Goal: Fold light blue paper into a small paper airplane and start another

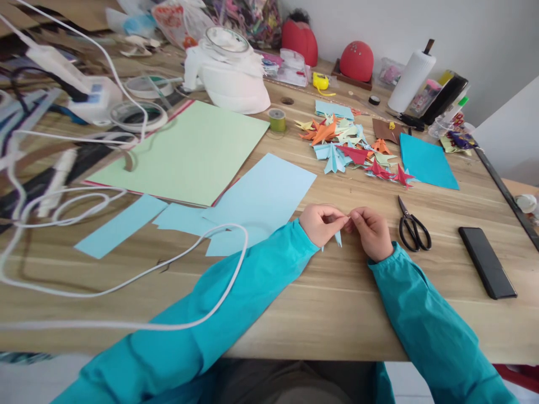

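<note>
My left hand is closed in a pinch on a small light blue folded paper, and its pointed ends hang below the fingers. Thumb and finger of my right hand pinch the same piece where the fingertips of both hands meet. Most of the folded paper is hidden by the fingers. Black-handled scissors lie just right of my right hand. Left of my left hand are a light blue sheet and a cut blue strip.
A pile of folded paper shapes lies beyond my hands, beside a bright blue sheet. A phone rests at the right. A white cable loops over my left sleeve. Green paper and a thread spool are further back.
</note>
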The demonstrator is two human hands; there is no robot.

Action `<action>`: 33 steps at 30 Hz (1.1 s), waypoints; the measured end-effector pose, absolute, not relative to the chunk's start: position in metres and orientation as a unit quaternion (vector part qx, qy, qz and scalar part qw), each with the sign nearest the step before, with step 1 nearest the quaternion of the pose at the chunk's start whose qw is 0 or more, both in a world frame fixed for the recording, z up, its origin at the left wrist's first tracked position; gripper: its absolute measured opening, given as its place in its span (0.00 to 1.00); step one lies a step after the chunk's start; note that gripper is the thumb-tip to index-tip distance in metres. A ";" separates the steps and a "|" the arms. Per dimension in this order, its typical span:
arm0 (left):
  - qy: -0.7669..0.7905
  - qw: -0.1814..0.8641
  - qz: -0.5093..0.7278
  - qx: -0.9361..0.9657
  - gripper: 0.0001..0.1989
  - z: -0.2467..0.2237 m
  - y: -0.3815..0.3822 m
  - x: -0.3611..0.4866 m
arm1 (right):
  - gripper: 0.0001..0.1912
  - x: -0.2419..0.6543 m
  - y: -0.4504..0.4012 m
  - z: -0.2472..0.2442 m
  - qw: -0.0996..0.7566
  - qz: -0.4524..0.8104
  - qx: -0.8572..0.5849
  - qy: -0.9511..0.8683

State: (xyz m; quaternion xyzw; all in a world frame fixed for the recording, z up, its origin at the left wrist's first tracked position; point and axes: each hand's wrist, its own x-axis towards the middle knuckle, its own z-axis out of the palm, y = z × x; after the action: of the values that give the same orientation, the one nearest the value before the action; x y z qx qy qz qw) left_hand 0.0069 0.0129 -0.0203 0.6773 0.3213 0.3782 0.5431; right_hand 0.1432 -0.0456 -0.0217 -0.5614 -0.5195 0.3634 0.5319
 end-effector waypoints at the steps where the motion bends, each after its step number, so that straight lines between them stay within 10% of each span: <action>1: 0.322 0.542 0.380 0.677 0.07 -0.021 0.013 0.007 | 0.17 0.144 -0.045 -0.022 0.532 0.367 -0.560 -0.517; 33: 0.274 0.561 0.408 0.666 0.04 -0.022 0.014 0.006 | 0.11 0.145 -0.046 -0.019 0.576 0.425 -0.514 -0.473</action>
State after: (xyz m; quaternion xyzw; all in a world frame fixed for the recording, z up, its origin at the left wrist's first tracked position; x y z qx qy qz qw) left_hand 0.0062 0.0140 -0.0220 0.6657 0.2742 0.4082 0.5613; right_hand 0.1454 -0.0461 -0.0186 -0.5140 -0.4733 0.4245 0.5758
